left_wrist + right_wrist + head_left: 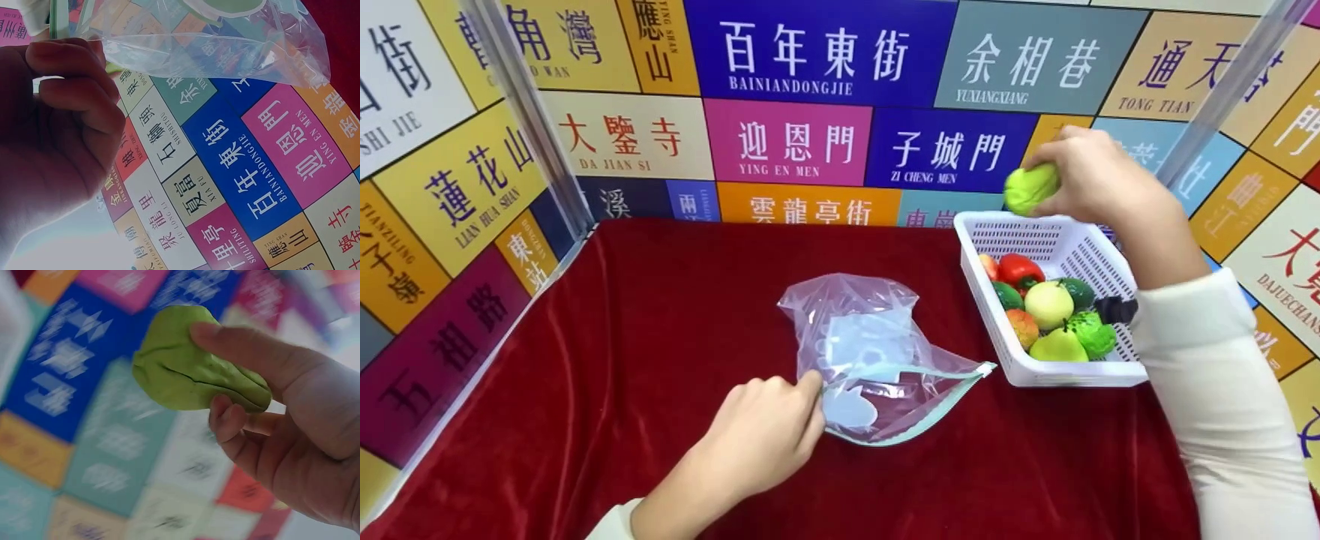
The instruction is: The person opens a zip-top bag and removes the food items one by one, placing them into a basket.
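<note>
In the head view my right hand (1099, 176) holds a light green chayote (1030, 189) above the back of a white plastic basket (1069, 373). The right wrist view shows the creased chayote (185, 365) between my thumb and curled fingers. My left hand (761, 435) pinches the edge of a clear zip bag (851, 292) at its mouth, and the fingers (79, 95) are curled in the left wrist view. The bag lies on the cloth with its zip mouth parted, its slider at the right corner. White printed shapes show on the bag.
The basket holds a red bell pepper (1020, 268), a round pale yellow fruit (1048, 304), a green pear (1059, 346), a bumpy green fruit (1091, 335) and several others. Dark red cloth (660, 322) covers the table. Printed sign panels (817, 52) stand behind and beside it.
</note>
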Motion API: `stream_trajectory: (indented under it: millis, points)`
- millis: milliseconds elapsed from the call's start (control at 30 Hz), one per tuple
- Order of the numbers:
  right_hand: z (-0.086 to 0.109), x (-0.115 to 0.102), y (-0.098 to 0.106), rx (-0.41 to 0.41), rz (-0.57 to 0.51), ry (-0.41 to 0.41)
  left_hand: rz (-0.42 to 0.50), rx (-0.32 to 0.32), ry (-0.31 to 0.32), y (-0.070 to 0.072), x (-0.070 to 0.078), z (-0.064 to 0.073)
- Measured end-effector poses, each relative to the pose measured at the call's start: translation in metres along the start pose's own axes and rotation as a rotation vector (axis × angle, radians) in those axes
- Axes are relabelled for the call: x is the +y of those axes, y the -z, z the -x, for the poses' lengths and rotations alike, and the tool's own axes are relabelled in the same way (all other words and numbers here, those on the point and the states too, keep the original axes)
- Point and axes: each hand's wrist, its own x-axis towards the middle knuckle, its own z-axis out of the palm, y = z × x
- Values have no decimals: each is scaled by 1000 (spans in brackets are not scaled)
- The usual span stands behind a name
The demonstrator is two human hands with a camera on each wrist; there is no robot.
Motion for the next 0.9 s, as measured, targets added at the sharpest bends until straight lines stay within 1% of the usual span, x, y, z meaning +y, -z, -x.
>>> stream_trajectory:
  millis: [100, 167, 267, 333, 400, 500, 633, 833, 900]
  points:
    - [-18, 38, -15, -24, -8, -93, -6, 0, -2, 0, -1, 0]
    - [-26, 59, -28, -38, -25, -151, -9, -1, 1, 1, -2, -1]
    - [-35, 83, -49, -71, -74, -239, -12, -1, 4, 2, -3, -1]
    - [-37, 95, -65, -87, -101, -281, -11, -3, 5, 2, -3, -1]
    - [-37, 107, -81, -105, -104, -316, -10, -6, 3, 2, -3, -1]
    - [-36, 121, -101, -129, -68, -346, -11, -13, 6, 2, -4, -1]
    - [-35, 137, -122, -148, -4, -374, -11, -20, 12, 2, -5, -1]
    - [-32, 145, -144, -108, 24, -372, -18, -16, 15, 1, -7, -2]
    - [-32, 145, -149, -116, 30, -374, -26, -7, 16, 1, -7, -2]
